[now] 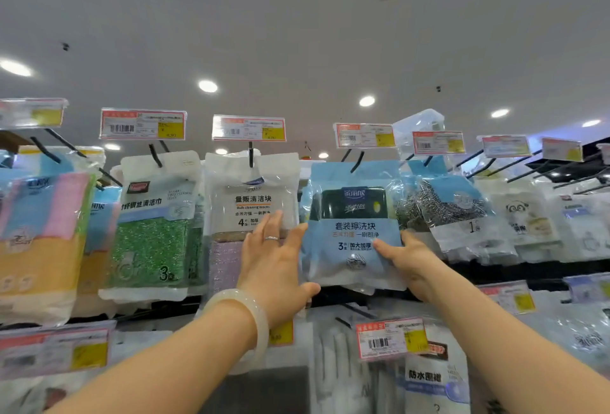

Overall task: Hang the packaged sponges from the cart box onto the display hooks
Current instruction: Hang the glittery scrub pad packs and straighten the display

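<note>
A light-blue sponge pack [353, 215] with a dark sponge showing through its window hangs on a black display hook [358, 160] in the top row. My left hand [275, 258] lies flat against the pack's left edge, fingers straight, thumb under its lower left corner. My right hand [404, 257] holds the pack's lower right side, thumb on the front and fingers behind. The cart box is out of view.
A white sponge pack [252, 189] hangs just left, then a green scourer pack [153, 225] and cloth packs [39, 235]. Steel-wool packs [452, 212] hang on the right. Price tags [249, 128] sit above each hook. Lower rows carry more goods.
</note>
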